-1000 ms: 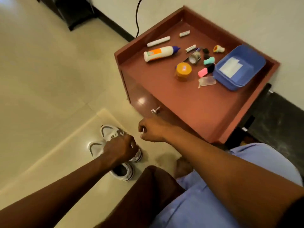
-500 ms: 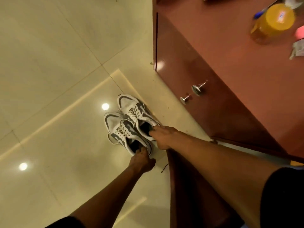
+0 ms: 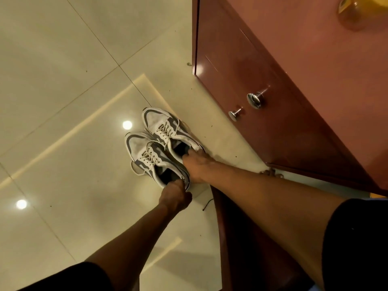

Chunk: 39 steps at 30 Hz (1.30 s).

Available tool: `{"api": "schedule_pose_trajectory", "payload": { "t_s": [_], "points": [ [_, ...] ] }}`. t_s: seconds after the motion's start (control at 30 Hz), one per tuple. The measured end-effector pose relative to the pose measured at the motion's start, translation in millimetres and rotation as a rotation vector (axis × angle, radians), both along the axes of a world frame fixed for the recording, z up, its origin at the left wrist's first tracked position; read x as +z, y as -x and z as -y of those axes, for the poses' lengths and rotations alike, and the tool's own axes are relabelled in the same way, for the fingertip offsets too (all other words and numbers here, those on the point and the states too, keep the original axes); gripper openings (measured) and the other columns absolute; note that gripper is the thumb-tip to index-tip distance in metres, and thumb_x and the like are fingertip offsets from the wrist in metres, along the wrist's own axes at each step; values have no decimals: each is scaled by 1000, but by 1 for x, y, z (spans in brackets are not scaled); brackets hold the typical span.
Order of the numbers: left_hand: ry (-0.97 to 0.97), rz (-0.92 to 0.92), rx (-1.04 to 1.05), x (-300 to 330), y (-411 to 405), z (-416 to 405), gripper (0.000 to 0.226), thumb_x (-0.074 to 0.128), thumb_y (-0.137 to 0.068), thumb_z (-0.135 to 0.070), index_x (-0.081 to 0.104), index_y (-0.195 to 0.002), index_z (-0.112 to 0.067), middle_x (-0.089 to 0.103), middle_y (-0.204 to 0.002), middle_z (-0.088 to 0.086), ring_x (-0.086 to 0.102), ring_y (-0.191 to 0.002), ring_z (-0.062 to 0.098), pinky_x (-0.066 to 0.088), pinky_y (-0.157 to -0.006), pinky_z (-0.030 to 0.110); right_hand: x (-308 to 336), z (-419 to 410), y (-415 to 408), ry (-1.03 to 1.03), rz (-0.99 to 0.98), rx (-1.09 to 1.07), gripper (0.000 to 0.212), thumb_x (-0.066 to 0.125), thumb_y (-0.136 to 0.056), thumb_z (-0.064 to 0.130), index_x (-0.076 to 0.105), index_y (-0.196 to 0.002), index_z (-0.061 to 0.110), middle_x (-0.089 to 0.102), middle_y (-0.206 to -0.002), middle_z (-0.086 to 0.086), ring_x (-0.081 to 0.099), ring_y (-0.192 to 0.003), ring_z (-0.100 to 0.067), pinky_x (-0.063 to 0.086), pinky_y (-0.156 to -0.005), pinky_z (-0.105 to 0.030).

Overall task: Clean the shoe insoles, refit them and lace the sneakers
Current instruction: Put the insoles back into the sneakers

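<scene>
Two grey-and-white sneakers stand side by side on the glossy tiled floor, toes pointing away, just beside the reddish wooden cabinet with its two metal knobs. The left hand has its grip pinched on the heel collar of the left sneaker. The right hand reaches into the opening of the right sneaker, fingers curled over its heel edge, though the fingertips are hidden inside, so it seems to be gripping the rim. Both sneakers are laced. An orange jar sits on the cabinet top.
</scene>
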<state>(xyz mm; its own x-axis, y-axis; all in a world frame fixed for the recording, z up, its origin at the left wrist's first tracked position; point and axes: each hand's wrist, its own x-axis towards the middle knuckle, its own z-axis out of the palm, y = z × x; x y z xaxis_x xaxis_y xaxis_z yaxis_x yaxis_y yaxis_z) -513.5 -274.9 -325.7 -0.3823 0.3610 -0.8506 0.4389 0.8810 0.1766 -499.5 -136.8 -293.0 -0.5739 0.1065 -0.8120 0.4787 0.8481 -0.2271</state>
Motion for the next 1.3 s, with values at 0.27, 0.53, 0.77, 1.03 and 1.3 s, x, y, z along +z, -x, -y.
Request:
{"api": "schedule_pose_trajectory", "payload": {
  "t_s": [0.27,0.53,0.77,1.03,1.3],
  "points": [
    [-53,-247,-17,48,41,-14,43,75,-80,-50,66,-109,-20,70,-106,4,68,-98,28,54,-74,32,41,-13,22,-234,-233,-5,47,68,-85,5,56,-130,11,48,-132,-15,48,-120,-38,42,-102,-43],
    [-141,-458,-89,125,82,-35,26,71,-82,-35,67,-103,-19,69,-106,6,67,-100,30,52,-75,32,103,-18,41,-236,-372,-42,42,62,-88,4,53,-129,12,50,-135,-15,51,-122,-39,43,-100,-43],
    [-187,-464,-188,210,92,-40,43,82,-73,-38,67,-110,-20,71,-109,7,67,-102,30,44,-69,28,176,-22,23,-295,-496,-63,39,64,-89,10,56,-127,14,53,-131,-14,54,-120,-37,47,-97,-42],
    [-308,-645,-409,363,82,-71,43,85,-70,-45,63,-101,-25,60,-81,-3,59,-82,23,43,-64,28,308,-37,-13,-388,-762,-164,30,65,-91,28,69,-118,16,66,-113,-15,65,-103,-36,55,-83,-39],
    [-601,-907,-584,503,20,-100,28,77,-71,-33,50,-75,-26,49,-66,-6,46,-58,14,32,-50,25,441,-44,-91,-569,-857,-412,18,74,-82,22,59,-92,20,70,-105,-8,65,-101,-28,38,-73,-29]
  ]
}}
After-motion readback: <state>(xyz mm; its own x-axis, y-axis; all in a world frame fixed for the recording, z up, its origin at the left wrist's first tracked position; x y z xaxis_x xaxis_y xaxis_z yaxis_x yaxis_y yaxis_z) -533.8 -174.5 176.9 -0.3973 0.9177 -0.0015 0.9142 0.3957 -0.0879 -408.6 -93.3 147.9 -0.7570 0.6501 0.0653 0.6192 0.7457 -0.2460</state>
